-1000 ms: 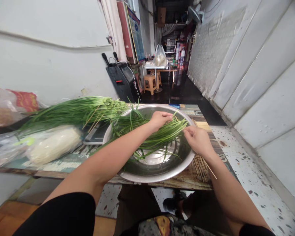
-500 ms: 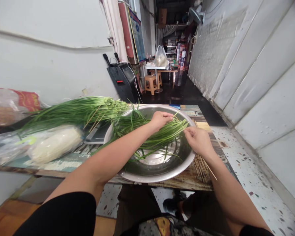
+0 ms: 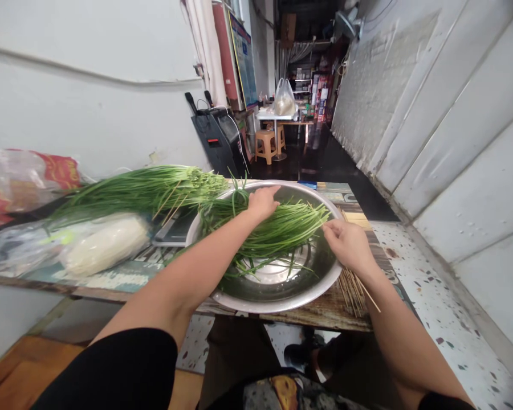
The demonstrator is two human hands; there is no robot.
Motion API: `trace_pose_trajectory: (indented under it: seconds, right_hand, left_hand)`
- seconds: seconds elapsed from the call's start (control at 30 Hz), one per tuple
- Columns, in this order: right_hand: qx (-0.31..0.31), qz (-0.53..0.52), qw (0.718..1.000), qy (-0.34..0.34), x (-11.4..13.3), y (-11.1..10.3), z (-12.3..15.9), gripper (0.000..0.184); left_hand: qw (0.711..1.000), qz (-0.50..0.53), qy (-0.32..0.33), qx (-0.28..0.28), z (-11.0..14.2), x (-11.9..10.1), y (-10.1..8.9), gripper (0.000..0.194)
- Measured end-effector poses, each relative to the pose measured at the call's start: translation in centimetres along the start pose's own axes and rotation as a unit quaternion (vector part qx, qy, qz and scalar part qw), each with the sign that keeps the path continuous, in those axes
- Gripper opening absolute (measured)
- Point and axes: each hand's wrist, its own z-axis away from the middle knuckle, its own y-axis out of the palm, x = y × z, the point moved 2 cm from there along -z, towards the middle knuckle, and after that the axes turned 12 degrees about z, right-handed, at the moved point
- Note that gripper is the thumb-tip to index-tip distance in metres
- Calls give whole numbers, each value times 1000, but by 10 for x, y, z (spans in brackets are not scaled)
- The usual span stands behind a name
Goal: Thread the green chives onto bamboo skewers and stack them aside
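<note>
A wide steel basin (image 3: 277,307) holds a heap of long garlic chives (image 3: 282,233), their pale cut ends pointing right. My left hand (image 3: 263,203) is over the far side of the heap, index finger stretched out and thumb apart from it; nothing shows between them. At the basin's right rim, close to the cut ends, my right hand (image 3: 346,242) is pinched closed. A thin bamboo skewer (image 3: 373,300) runs from under that hand towards me and appears held in it; its upper part is hidden. More bamboo skewers (image 3: 351,293) lie on the table below my right wrist.
Left of the basin lies a larger bunch of garlic chives (image 3: 154,188) with two skewers on it. Near it are a dark tray (image 3: 175,230), a bagged white bundle (image 3: 106,242) and plastic packaging (image 3: 29,176). A black wheeled case (image 3: 218,139) stands beyond the table (image 3: 222,310).
My left hand has drawn back leftward from the cut ends along the chives, and its fingers have parted. My right hand has stayed by the rim. The view has shifted slightly.
</note>
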Motion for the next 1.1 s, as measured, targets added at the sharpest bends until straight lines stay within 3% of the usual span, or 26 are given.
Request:
trace_pose_trajectory:
  seconds: [0.03,0.13,0.2,0.37,0.53,0.6,0.7,0.87,0.97,1.1]
  right_hand:
    - [1,1,1000,-1,0,0,0,26]
    - [5,4,1000,-8,0,-1,0,26]
    - [4,7,1000,-12,1,-1,0,26]
    - [4,5,1000,-8,1,-1,0,26]
    - [5,3,1000,-11,1,-1,0,25]
    - [3,2,1000,-9,1,-1,-1,25]
    - [4,-2,1000,-4,1,-1,-1,25]
    - [4,-16,1000,-9,3,-2,0,25]
    - [6,-17,1000,-7,3,-3,0,25]
    - [0,-14,1000,0,3,-3,0,24]
  left_hand:
    - [999,-36,12,13,1,5,4,47]
    - [990,-101,84,59,4,11,21,25]
    - [985,-125,104,65,6,11,32,22]
    - [989,-100,100,45,7,6,45,22]
    - [994,-75,75,39,4,5,45,19]
    - [996,-30,78,25,2,1,42,19]
    - [992,123,35,23,-1,-5,38,18]
    - [928,358,-36,93,4,-15,37,22]
    - [917,387,-44,87,10,-23,36,22]
    - [924,374,-50,66,14,-31,35,20]
